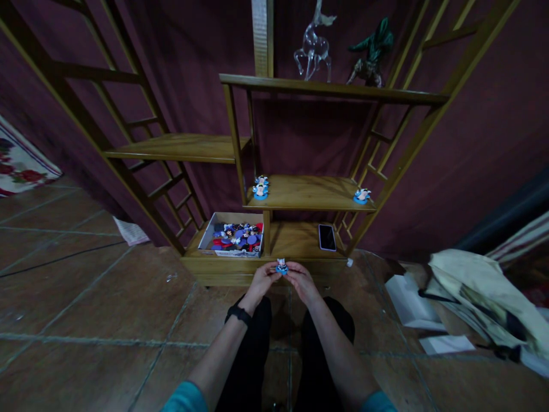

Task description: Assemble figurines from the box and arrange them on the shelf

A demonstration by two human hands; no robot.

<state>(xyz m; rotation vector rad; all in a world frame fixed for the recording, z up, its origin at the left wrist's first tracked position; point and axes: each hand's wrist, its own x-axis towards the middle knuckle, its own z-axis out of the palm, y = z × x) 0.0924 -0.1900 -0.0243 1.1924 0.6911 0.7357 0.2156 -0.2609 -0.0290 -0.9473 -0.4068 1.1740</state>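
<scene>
Box of figurines (234, 236) on bottom shelf (300, 243), left of held figurine. Left hand (262, 278) and right hand (301, 279) meet before shelf edge, fingers of both pinched on small blue-based figurine (282, 266). Phone (327, 237) on same shelf, right of figurine.

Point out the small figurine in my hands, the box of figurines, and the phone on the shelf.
small figurine (282, 265), head view, its top between both hands.
box of figurines (213, 228), head view, left wall.
phone (327, 237), head view, screen middle.
</scene>
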